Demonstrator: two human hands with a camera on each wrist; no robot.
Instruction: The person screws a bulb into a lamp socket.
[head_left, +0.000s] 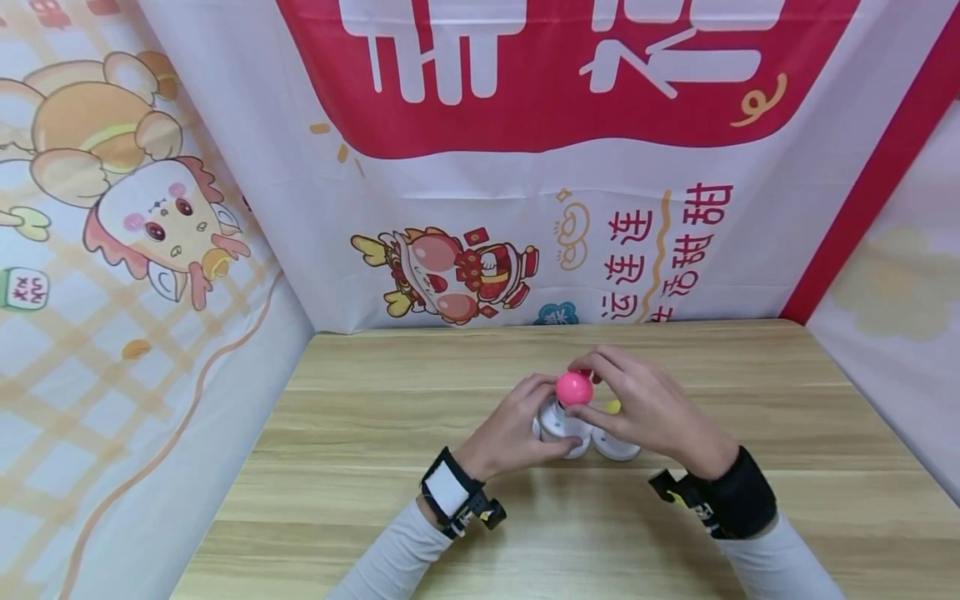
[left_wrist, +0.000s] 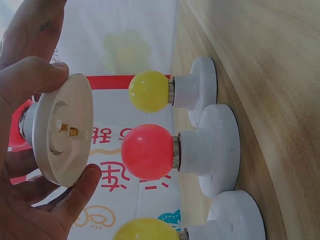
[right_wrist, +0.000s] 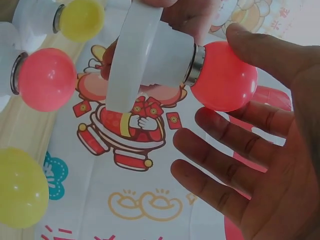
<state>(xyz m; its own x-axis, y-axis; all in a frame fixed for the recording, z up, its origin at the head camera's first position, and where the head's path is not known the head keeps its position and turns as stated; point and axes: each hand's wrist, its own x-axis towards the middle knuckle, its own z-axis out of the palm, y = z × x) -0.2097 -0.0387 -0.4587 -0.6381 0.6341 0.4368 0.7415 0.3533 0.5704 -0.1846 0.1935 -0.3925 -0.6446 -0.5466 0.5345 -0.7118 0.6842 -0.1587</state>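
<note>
My left hand [head_left: 513,429] grips a white round lamp holder [left_wrist: 65,132] by the rim of its base, raised above the table. In the left wrist view the base's underside shows two brass screws. A pink-red bulb [right_wrist: 223,76] sits in the holder's socket, a band of its metal collar [right_wrist: 196,65] still visible. My right hand [head_left: 648,408] pinches this bulb between thumb and forefinger, the other fingers spread apart below it in the right wrist view. Just beyond stand more lamps: a red bulb [left_wrist: 147,151] between two yellow bulbs [left_wrist: 150,91], each in a white holder.
The standing holders [left_wrist: 220,150] form a close row on the wood-grain table [head_left: 360,450]. Behind the table hangs a printed white and red cloth [head_left: 465,183]. Another patterned cloth [head_left: 150,350] covers the left side.
</note>
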